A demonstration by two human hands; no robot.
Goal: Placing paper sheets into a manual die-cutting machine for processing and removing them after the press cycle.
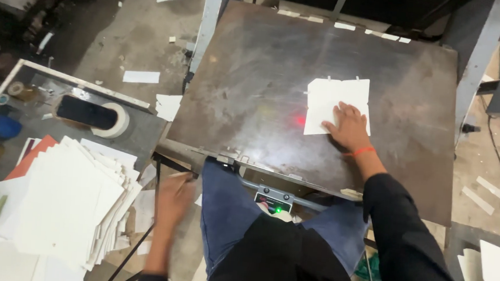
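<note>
The right hand (349,128) lies flat on a white card (338,105), fingers spread and pressed down on its lower right part, so it holds the card to the surface and grips nothing. The card rests on the dark metal surface (253,83), in the right half, nearer to the far edge than to the near edge. Its shape is almost square with small tabs on the far side, and its sides run nearly parallel to the edges of the surface. From the right hand the card spreads away to the far left, toward the far edge. A red light spot (301,120) shines on the metal just beside the left side of the card.

The left hand (172,196) hangs below the near left corner of the surface, well apart from the card. It is blurred, so I cannot tell if its fingers are open or closed. It is near a pile of white cards (67,199) that lies to the left of the person, on a lower side table (146,129). On this table, behind the pile, stands a roll of tape (112,120). So the right hand is on the single card, and the left hand is the one nearer to the pile
</note>
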